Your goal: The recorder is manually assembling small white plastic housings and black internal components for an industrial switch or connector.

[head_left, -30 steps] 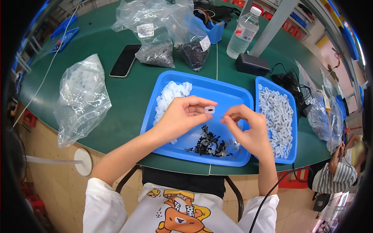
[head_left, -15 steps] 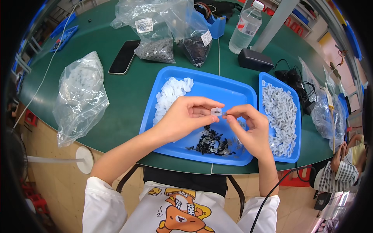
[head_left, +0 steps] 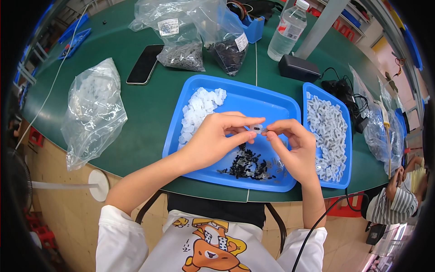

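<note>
Over the blue tray (head_left: 177,106), my left hand (head_left: 210,138) pinches a small translucent white plastic piece (head_left: 257,128) between thumb and fingers. A dark bit shows in the middle of that piece. My right hand (head_left: 297,152) is closed at the piece's right end, thumb and forefinger pressed together on something too small to make out. White plastic pieces (head_left: 198,111) are heaped at the tray's left side. Below my hands lies a loose pile of tiny black parts (head_left: 247,165), with small grey parts (head_left: 277,167) at its right, partly hidden by my right hand.
A narrower blue tray (head_left: 349,156) on the right holds many translucent pieces (head_left: 324,129). A plastic bag of white pieces (head_left: 95,111) lies left. Beyond stand a phone (head_left: 145,65), bags of grey parts (head_left: 181,56) and black parts (head_left: 229,54), a water bottle (head_left: 286,34) and a black box (head_left: 299,68).
Both hands have shifted slightly right with the white piece, and its dark middle shows more clearly. The fingers of both hands remain closed.
</note>
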Demonstrator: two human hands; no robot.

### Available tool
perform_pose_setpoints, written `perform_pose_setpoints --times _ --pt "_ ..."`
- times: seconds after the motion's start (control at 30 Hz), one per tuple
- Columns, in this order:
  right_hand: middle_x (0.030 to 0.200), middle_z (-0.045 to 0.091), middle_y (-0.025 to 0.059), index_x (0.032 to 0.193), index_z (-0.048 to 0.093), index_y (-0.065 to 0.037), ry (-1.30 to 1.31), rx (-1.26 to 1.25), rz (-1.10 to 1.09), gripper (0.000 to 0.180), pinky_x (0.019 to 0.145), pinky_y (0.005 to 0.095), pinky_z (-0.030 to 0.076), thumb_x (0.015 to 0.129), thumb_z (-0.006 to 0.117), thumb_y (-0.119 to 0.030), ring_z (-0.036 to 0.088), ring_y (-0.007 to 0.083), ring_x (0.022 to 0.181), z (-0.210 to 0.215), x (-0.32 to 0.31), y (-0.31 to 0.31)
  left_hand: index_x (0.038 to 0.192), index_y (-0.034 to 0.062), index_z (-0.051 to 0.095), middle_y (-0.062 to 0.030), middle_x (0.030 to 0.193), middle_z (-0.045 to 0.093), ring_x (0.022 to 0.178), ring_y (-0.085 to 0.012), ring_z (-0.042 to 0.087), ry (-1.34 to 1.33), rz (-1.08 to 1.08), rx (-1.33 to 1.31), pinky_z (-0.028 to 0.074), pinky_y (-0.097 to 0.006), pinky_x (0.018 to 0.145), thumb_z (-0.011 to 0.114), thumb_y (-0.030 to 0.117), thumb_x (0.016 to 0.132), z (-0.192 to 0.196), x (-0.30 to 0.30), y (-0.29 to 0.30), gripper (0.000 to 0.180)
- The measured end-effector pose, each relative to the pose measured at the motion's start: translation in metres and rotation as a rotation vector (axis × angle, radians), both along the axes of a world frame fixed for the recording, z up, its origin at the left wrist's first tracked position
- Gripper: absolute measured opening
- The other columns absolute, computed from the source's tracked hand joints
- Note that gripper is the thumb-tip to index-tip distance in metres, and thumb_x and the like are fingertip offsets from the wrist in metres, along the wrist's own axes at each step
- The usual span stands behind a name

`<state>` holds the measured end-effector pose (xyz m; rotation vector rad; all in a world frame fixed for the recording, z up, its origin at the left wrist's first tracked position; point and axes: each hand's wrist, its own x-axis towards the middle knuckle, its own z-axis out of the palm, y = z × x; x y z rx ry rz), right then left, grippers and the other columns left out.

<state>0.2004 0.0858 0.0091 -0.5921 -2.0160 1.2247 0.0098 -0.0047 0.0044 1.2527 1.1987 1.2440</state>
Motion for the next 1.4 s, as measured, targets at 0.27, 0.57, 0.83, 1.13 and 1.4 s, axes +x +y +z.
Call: perform_pose_setpoints --times 0.27,0.57,0.83,1.13,1.4 --pt "0.086 0.071 0.0077 0.095 0.066 0.003 -0.033 0.022 -0.041 0.012 0.071 0.0241 0.050 0.084 0.067 0.002 0.067 0.0117 0.080 -0.0020 -0.0004 -0.0003 0.126 0.0058 0.064 -0.0058 0.097 0.061 0.087 -0.0115 0.062 0.106 0.016 0.032 0.048 -0.024 0.075 0.061 0.006 0.093 -0.0022 0.0002 0.0004 0.033" --pt "0.086 0.071 0.0084 0.096 0.067 0.004 -0.013 -0.011 -0.046 0.012 0.072 0.0237 0.051 0.084 0.067 0.002 0.067 0.0119 0.080 -0.0034 -0.0002 0.0001 0.125 0.0057 0.064 -0.0067 0.097 0.062 0.084 -0.0118 0.063 0.196 0.033 0.052 0.049 -0.025 0.073 0.061 0.006 0.093 0.0009 0.0022 -0.0007 0.032" --pt "0.086 0.070 0.0083 0.096 0.067 0.004 -0.014 -0.010 -0.032 0.013 0.074 0.0241 0.051 0.083 0.067 0.003 0.067 0.0121 0.080 -0.0025 0.0002 -0.0012 0.124 0.0055 0.065 -0.0076 0.096 0.062 0.084 -0.0128 0.063 0.235 0.045 0.099 0.050 -0.026 0.074 0.062 0.004 0.092 -0.0015 0.0027 -0.0008 0.032" --pt "0.086 0.070 0.0079 0.095 0.067 0.004 -0.013 -0.006 -0.014 0.013 0.073 0.0240 0.051 0.082 0.068 0.004 0.066 0.0118 0.079 -0.0059 -0.0002 -0.0027 0.124 0.0059 0.064 -0.0084 0.094 0.063 0.080 -0.0143 0.065 0.285 0.057 0.192 0.051 -0.027 0.071 0.063 0.005 0.091 -0.0045 0.0054 -0.0015 0.033" --pt "0.087 0.071 0.0079 0.101 0.065 0.002 0.028 -0.012 -0.069 0.016 0.074 0.0248 0.050 0.084 0.066 0.002 0.066 0.0107 0.079 -0.0055 -0.0042 -0.0040 0.124 0.0069 0.065 -0.0088 0.089 0.064 0.078 -0.0165 0.064 0.417 0.141 0.281 0.050 -0.029 0.068 0.065 0.004 0.089 -0.0031 0.0083 -0.0010 0.035"
